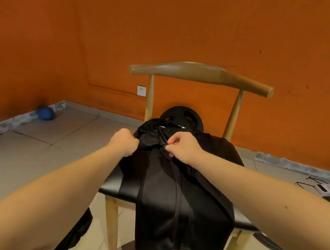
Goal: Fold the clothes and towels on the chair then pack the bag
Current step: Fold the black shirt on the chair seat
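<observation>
Slippage is the risk: the left hand point(126, 141) and right hand point(180, 145) each clench a bunch of the black garment point(173, 204) at its far end. Below the hands it lies over the chair point(201, 72) seat and hangs off the front edge, so a slack grip could let its weight drag it onto the floor point(40, 144).
</observation>
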`<state>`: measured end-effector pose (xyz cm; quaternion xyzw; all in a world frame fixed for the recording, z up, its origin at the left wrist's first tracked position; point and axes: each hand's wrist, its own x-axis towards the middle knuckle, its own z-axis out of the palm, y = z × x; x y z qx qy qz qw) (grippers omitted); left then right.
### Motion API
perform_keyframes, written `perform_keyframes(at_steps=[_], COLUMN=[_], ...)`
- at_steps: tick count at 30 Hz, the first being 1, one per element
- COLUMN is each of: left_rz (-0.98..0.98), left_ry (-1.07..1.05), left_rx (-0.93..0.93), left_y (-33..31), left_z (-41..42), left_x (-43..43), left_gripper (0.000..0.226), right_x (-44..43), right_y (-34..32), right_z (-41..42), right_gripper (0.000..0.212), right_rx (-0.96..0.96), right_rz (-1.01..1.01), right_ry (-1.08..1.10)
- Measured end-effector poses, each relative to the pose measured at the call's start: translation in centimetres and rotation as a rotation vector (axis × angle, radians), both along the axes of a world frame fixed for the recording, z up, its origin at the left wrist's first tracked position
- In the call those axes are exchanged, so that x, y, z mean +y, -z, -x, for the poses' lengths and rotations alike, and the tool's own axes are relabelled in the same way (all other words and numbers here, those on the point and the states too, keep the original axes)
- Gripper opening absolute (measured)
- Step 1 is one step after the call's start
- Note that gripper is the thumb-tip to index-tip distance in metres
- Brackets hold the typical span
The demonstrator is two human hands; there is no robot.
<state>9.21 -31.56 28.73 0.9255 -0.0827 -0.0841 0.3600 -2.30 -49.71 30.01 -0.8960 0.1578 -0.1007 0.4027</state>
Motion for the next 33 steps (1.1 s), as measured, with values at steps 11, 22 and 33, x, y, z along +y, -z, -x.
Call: perform_keyframes(at_steps=[11,22,33], left_rz=[0.051,0.683,0.137], left_ry=[-0.068,-0.049,0.084], left_rx=[0.201,-0.023,0.020], left_y=[1.6,-0.8,4.2], left_z=[-10.0,-12.2,-12.7], left_x=[-4.2,-9.4,-13.1], left_gripper=[0.038,0.012,0.009], right_x=[0.3,-4.7,-13.8], right_y=[3.5,2.8,4.0], right_z=[-12.0,-12.2,-10.4], right_gripper=[0.080,0.013,0.100], right_rx=[0.161,-0.302,-0.111], right_rz=[0.402,-0.376,-0.762], right_ry=[-0.258,0.234,0.594])
